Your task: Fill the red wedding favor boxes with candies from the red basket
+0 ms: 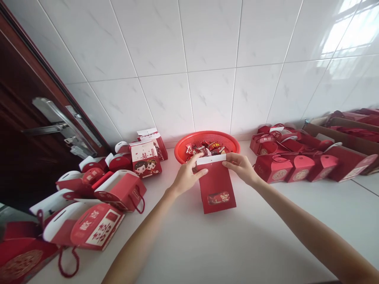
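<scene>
A left hand point(187, 172) and right hand point(239, 167) pinch the white-edged top of a red box point(216, 177) before a red basket point(181, 145) on the worktop point(177, 248), its seemingly light, thin card likely to crease unless held by the upper corners.

A wall point(213, 98) of large, glossy pale tiles with faint grey veining fills the back, its thin grout lines forming a grid, and at the upper right the tiles throw back a bright reflection point(352, 33) of what looks like a barred window. On the left stands a dark reddish-brown door point(17, 98) with moulded panels, a silvery lever handle point(47, 129) and what seem to be keys point(69, 141) hanging below it. The smooth whitish tabletop point(183, 252) meets the wall, softly shaded toward the front, with a dark seam point(364, 187) at the right.
</scene>
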A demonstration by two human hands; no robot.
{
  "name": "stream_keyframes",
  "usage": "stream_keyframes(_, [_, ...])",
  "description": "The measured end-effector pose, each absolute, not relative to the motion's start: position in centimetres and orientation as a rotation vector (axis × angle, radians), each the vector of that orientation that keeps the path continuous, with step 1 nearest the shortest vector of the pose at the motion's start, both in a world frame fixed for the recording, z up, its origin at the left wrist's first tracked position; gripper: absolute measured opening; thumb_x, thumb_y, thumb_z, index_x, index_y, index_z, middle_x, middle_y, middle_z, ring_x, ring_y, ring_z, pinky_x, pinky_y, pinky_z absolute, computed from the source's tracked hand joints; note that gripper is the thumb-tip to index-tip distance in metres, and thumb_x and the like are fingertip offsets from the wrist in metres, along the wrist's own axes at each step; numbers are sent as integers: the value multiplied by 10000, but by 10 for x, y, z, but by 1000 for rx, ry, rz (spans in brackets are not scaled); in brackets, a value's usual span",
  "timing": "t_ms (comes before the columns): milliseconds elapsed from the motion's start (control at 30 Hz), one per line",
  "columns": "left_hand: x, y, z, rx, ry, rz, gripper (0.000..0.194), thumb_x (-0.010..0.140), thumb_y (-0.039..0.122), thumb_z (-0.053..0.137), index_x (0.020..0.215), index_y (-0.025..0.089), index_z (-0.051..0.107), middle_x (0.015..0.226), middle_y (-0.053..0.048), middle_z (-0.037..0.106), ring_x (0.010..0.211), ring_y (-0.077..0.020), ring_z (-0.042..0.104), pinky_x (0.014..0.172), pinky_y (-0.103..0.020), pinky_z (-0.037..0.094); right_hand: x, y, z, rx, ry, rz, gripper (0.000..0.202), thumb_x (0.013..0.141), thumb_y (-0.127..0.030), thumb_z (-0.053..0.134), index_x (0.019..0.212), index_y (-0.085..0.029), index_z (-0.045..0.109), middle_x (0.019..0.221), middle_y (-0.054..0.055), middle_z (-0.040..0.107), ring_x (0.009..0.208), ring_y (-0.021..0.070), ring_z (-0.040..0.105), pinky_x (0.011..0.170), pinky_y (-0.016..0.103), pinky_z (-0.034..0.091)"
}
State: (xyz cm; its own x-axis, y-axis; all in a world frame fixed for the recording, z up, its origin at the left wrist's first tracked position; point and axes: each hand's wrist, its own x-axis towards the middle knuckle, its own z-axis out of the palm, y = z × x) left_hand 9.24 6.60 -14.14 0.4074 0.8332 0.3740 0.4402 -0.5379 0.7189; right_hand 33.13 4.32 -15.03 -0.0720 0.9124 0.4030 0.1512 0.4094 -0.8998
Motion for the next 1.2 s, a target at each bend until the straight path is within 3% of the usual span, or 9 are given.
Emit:
stream_keyframes(67, [91, 67, -139, 2058, 1010, 992, 564, 848, 401, 703, 1357, 207, 557, 924, -36, 716, 834, -208, 683, 790, -323, 541, 331, 44, -148, -965, -1547, 821, 381, 798, -561, 731, 762, -197, 624, 709, -2, 564, 693, 167, 544, 642, 296, 470])
stream_keyframes(233, [89, 71, -133, 1965, 938, 1065, 482, 857, 445, 698, 1252, 183, 613, 1075, -80, 749, 975, -230, 704, 844, -329, 566, 330, 49, -147, -870, -1591, 767, 396, 863, -498, 694, 1140, -216, 688, 772, 10, 618, 728, 179, 602, 699, 313, 516])
stream_keyframes(400, [87, 80, -142, 2092, 962, 1195, 334, 874, 371, 698, 1160, 198, 704, 1182, -85, 748, 1123, -245, 684, 1002, -387, 535, 326, 56, -154, -843, -1618, 677, 282, 895, -444, 679, 1052, -233, 782, 839, 53, 710, 732, 192, 645, 675, 322, 546])
stream_keyframes(500, [84, 83, -149, 2193, 845, 1262, 213, 893, 308, 691, 1070, 208, 753, 1058, -76, 777, 1023, -217, 718, 955, -359, 564, 325, 55, -158, -817, -1651, 606, 219, 917, -409, 668, 992, -266, 816, 922, 77, 752, 813, 222, 690, 691, 334, 565])
stream_keyframes(600, [83, 85, -155, 2242, 731, 1345, 140, 890, 259, 706, 1001, 208, 775, 958, -67, 780, 898, -187, 734, 835, -303, 598, 325, 52, -163, -779, -1673, 607, 202, 934, -365, 655, 1031, -288, 815, 970, 79, 769, 856, 232, 716, 708, 337, 579])
stream_keyframes(733, [84, 86, -159, 2260, 663, 1461, 86, 874, 209, 728, 941, 206, 781, 906, -59, 777, 848, -169, 731, 794, -276, 599, 326, 50, -167, -750, -1678, 624, 206, 919, -334, 689, 1090, -300, 797, 1004, 66, 783, 890, 233, 729, 779, 349, 591])
stream_keyframes(900, [83, 84, -158, 2261, 703, 1393, 139, 821, 217, 770, 958, 194, 783, 945, -73, 783, 871, -185, 738, 834, -298, 602, 324, 50, -170, -814, -1653, 625, 184, 921, -359, 691, 1055, -291, 798, 996, 61, 791, 912, 242, 729, 822, 368, 592])
stream_keyframes(1000, [81, 80, -155, 2183, 785, 1280, 151, 852, 284, 738, 960, 191, 787, 973, -83, 790, 912, -202, 742, 864, -316, 601, 323, 48, -171, -898, -1649, 583, 252, 920, -374, 684, 1141, -283, 764, 1048, 62, 782, 889, 233, 715, 832, 377, 591])
stream_keyframes(1200, [79, 75, -150, 2002, 1001, 1125, 335, 871, 389, 710, 1151, 209, 747, 1179, -84, 763, 1115, -246, 706, 1010, -380, 552, 325, 44, -171, -941, -1621, 635, 361, 897, -384, 714, 1244, -284, 701, 1179, 69, 742, 935, 228, 692, 857, 380, 588])
